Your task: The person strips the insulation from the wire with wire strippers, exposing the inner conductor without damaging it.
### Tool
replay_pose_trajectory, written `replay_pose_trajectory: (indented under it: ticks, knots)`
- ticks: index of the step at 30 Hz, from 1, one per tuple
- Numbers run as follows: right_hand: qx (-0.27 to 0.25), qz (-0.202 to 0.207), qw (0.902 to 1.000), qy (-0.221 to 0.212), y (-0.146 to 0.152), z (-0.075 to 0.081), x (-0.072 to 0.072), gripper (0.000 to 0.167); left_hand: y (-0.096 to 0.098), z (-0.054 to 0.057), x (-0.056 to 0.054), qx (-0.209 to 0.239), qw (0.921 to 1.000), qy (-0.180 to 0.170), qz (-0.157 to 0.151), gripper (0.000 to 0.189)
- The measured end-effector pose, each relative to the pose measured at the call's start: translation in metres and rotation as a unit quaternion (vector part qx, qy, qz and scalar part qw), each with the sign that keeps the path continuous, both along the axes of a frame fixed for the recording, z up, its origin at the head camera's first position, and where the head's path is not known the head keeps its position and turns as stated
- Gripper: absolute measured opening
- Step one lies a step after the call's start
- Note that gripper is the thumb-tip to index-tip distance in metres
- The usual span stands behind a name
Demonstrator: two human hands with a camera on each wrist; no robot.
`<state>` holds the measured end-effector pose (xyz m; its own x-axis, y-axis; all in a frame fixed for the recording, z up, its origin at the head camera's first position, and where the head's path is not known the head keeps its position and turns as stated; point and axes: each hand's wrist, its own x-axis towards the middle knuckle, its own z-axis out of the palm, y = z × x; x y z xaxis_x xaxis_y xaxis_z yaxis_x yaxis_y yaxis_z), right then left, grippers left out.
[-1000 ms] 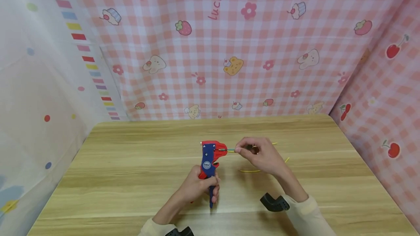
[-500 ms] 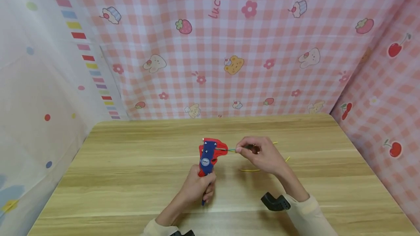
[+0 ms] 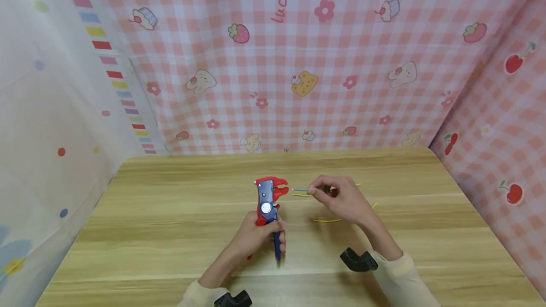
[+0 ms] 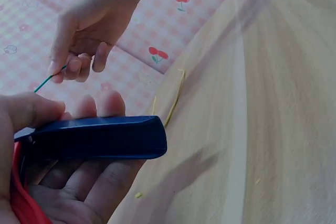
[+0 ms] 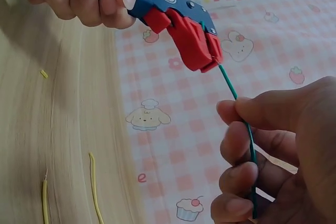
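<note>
My left hand point(image 3: 258, 238) grips the handles of a red and blue wire stripper point(image 3: 265, 198), its head pointing right with the red jaws parted. Between thumb and forefinger, my right hand point(image 3: 341, 198) pinches a thin green wire point(image 3: 300, 190). In the head view the wire's pale tip lies just right of the stripper's jaws. The right wrist view shows the green wire point(image 5: 228, 81) running up to the red jaws, its lower part across the curled fingers. In the left wrist view a blue handle point(image 4: 100, 137) lies across my left palm.
Yellow wires lie on the wooden table point(image 3: 149, 231) below and beyond my right hand; one yellow wire point(image 5: 45, 198) has a bare end. A small yellow scrap point(image 5: 43, 74) lies nearby. Patterned cloth point(image 3: 273, 60) hangs at the back and sides.
The stripper has moved slightly left and up, its jaws have parted, and the green wire's tip now shows outside them in the head view. My right hand has barely moved.
</note>
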<state>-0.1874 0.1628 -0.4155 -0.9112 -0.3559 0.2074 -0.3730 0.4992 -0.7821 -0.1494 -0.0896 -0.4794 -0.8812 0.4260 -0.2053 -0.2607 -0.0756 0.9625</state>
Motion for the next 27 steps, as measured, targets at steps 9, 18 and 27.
replay_pose_trajectory:
  ticks: [9, 18, 27]
  knots:
    - [0.034, -0.01, 0.9991, -0.024, 0.011, -0.002, -0.005, 0.008, -0.01, 0.0, -0.007, -0.01, 0.9998, -0.004, 0.014, 0.043]
    - [0.057, -0.012, 0.9975, -0.041, 0.023, -0.01, -0.012, 0.007, -0.014, 0.001, -0.01, -0.004, 0.9999, -0.009, 0.014, 0.037]
    - [0.077, -0.003, 0.9959, -0.048, 0.032, -0.022, -0.02, 0.007, -0.021, 0.0, -0.014, -0.022, 0.9995, 0.0, 0.021, 0.034]
